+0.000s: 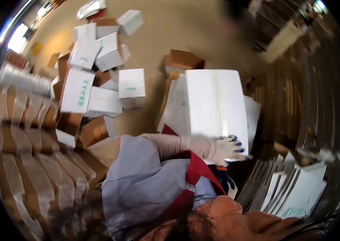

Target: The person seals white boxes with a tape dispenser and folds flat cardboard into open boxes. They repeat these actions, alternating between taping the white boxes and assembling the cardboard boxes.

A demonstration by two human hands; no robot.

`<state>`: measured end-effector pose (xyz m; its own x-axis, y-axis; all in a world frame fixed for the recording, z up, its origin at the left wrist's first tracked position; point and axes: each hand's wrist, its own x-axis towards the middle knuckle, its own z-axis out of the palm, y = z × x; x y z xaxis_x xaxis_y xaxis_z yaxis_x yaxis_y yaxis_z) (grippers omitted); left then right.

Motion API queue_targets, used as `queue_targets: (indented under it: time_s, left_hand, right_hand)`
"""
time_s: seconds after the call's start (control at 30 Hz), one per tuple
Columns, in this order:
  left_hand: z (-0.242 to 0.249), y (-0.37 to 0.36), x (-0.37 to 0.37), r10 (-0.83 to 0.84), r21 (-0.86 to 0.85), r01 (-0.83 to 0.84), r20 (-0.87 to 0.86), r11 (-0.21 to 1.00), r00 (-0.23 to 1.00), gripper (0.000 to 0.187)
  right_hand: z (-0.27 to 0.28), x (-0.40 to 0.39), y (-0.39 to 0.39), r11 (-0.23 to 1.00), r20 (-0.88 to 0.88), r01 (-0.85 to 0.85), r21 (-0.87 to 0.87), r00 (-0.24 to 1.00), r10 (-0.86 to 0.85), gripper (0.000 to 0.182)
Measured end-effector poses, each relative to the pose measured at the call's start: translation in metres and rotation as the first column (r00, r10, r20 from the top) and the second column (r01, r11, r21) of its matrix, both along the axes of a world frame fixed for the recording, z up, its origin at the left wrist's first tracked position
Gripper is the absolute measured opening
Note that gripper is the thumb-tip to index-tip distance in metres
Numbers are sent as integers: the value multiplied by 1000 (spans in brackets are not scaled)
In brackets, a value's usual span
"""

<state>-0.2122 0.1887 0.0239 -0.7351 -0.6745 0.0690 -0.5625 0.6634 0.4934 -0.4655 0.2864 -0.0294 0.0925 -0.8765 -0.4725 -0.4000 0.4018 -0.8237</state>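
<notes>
A white cardboard box (218,104) stands in front of me, with a pale strip of tape running along the middle of its top face. My left hand (228,151), in a white glove with blue fingertips, reaches across my body and lies on the near end of this box, its fingers stretched toward the right edge. Lower down, close to my body, my right hand (229,184) shows only in part, in a dark blue and white glove. Its fingers are mostly hidden by shadow and by my body, so I cannot see what it touches.
White and brown boxes, several of them open, lie heaped on the floor (158,32) at the far left. Flat cardboard sheets (298,188) lean at the lower right. Wrapped brown stacks (25,160) line the left side. White panels (177,106) stand behind the box. A blurred dark shape (234,24) appears at the top.
</notes>
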Motion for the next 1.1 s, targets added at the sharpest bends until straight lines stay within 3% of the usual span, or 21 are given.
queue_targets:
  time_s: [0.03, 0.07, 0.1, 0.13, 0.2, 0.23, 0.27, 0.4, 0.43, 0.47, 0.53, 0.57, 0.63, 0.73, 0.8, 0.83, 0.87, 0.9, 0.93, 1.0, 1.1]
  left_hand:
    - [-16, -23, 26, 186, 169, -128, -395, 977, 900, 60]
    - [18, -42, 65, 340, -226, -376, -180, 899, 923, 57]
    - [21, -65, 101, 592, -467, -498, 71, 731, 803, 59]
    - [13, -85, 137, 806, -520, -691, -10, 502, 592, 62]
    - [15, -102, 205, 920, -173, -946, 333, 276, 207, 62]
    - [-5, -107, 240, 867, 322, -915, 351, 243, 354, 58]
    - [-46, -99, 257, 908, 277, -888, 101, 367, 406, 68]
    - [41, 22, 301, 964, 285, -955, 265, -82, -4, 47]
    - [-77, 60, 386, 963, -485, -864, -140, 137, 231, 48]
    - [-22, 125, 453, 899, -466, -770, 183, 436, 398, 38]
    - [128, 209, 438, 926, -640, -685, -125, -349, -356, 38]
    - [183, 229, 419, 817, -642, -516, -357, -567, -453, 38]
    - [243, 225, 362, 693, -624, -324, -701, -711, -169, 38]
    - [193, 175, 343, 725, -640, -580, -679, -504, 119, 39]
    - [76, 127, 397, 653, -137, -965, -756, -224, -44, 36]
    - [52, 47, 346, 725, -115, -902, -641, -417, -254, 40]
    - [7, 33, 347, 952, -128, -989, -303, -74, -32, 38]
    - [-28, -6, 314, 957, 335, -941, -284, 41, -59, 36]
    - [-34, -40, 278, 943, 456, -849, -304, 267, 134, 38]
    - [-134, -108, 235, 818, 13, -825, -141, 565, 558, 52]
    - [-187, -195, 174, 672, 32, -693, 214, 720, 709, 76]
  right_hand:
    - [-42, -25, 1, 994, 62, -71, 83, 996, 66, 27]
    - [-141, -86, 2, 982, -114, -28, 189, 992, 50, 26]
    - [-99, -57, -12, 956, -211, -279, -88, 943, 256, 27]
    - [-40, -11, -31, 792, -354, -520, -320, 841, 409, 27]
    - [-32, 16, -52, 833, -253, -484, -267, 870, 424, 27]
    - [-38, 25, -61, 882, -156, -424, -207, 904, 398, 27]
    - [-45, 32, -70, 920, -60, -364, -147, 931, 359, 27]
    - [-39, 126, -116, 960, 628, -135, 246, 776, -52, 26]
    - [-35, 160, -125, 930, 725, -164, 330, 674, -139, 26]
    - [-104, 180, -167, 858, 434, -513, 17, 777, 456, 26]
    - [36, 301, -123, 777, 487, -620, -111, 647, 586, 27]
    - [64, 323, -110, 726, 603, -650, -226, 492, 628, 29]
    - [86, 333, -97, 640, 661, -705, -306, 326, 676, 31]
    - [27, 295, -101, 653, 588, -712, -258, 421, 691, 31]
    - [1, 252, -99, 758, 649, -647, 78, 610, 454, 29]
    - [-19, 222, -97, 792, 597, -599, 117, 680, 426, 28]
    - [-24, 196, -94, 811, 444, -576, 101, 756, 481, 27]
    - [-15, 175, -89, 842, 334, -539, 30, 799, 500, 27]
    - [-22, 149, -86, 810, 158, -576, -109, 795, 586, 27]
    - [-20, 109, -65, 838, 64, -544, -41, 835, 546, 29]
    - [-37, 62, -7, 920, 68, -317, 229, 948, 310, 32]
